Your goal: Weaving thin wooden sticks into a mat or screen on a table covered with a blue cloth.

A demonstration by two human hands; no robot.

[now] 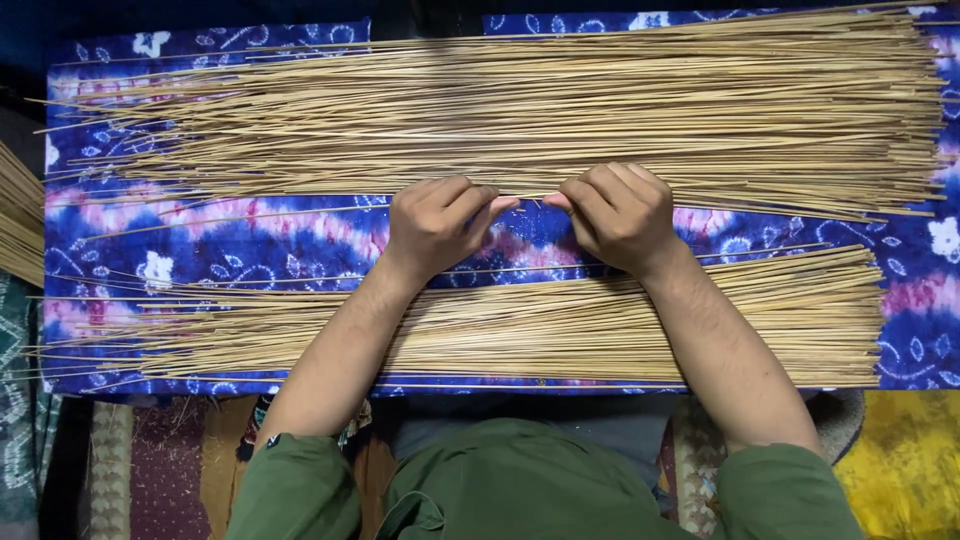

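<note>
My left hand (437,222) and my right hand (618,213) rest side by side on a blue, pink and white patterned cloth (250,235). Both have fingers curled, thumb and fingertips pinching one thin straw-coloured stick (532,197) between them. That stick lies at the near edge of a large far pile of long thin sticks (520,105) spread across the cloth. A smaller near pile of sticks (520,335) lies under my forearms, close to my lap.
Another bundle of sticks (18,215) pokes in at the left edge. A yellow cloth (905,460) lies at the lower right, and patterned mats (140,465) at the lower left. My green clothing (520,485) fills the bottom.
</note>
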